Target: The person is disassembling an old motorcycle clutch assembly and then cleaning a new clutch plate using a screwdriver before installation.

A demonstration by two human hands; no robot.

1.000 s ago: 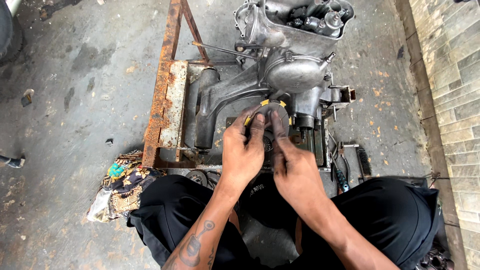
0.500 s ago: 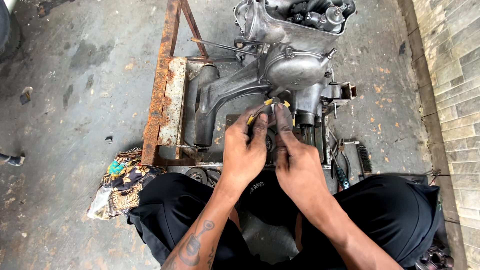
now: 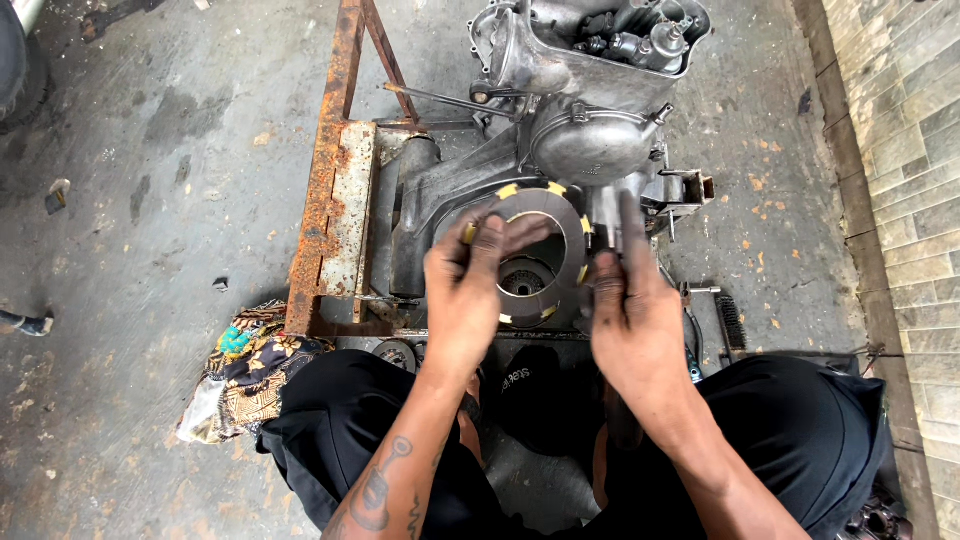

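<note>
Clutch ring (image 3: 572,232), a thin stiff metal disc with yellow tabs, looks light and oily; its rim is the best hold. The left hand (image 3: 465,290) pinches its near edge, while the right hand (image 3: 630,310) steadies its far side, fingers extended, above the engine (image 3: 590,140).

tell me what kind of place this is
Most likely a small engine repair workshop, with the work done on the ground. A bare metal engine sits on a rusty steel stand on a stained concrete floor, and the left hand holds a ring-shaped plate against it.
</note>
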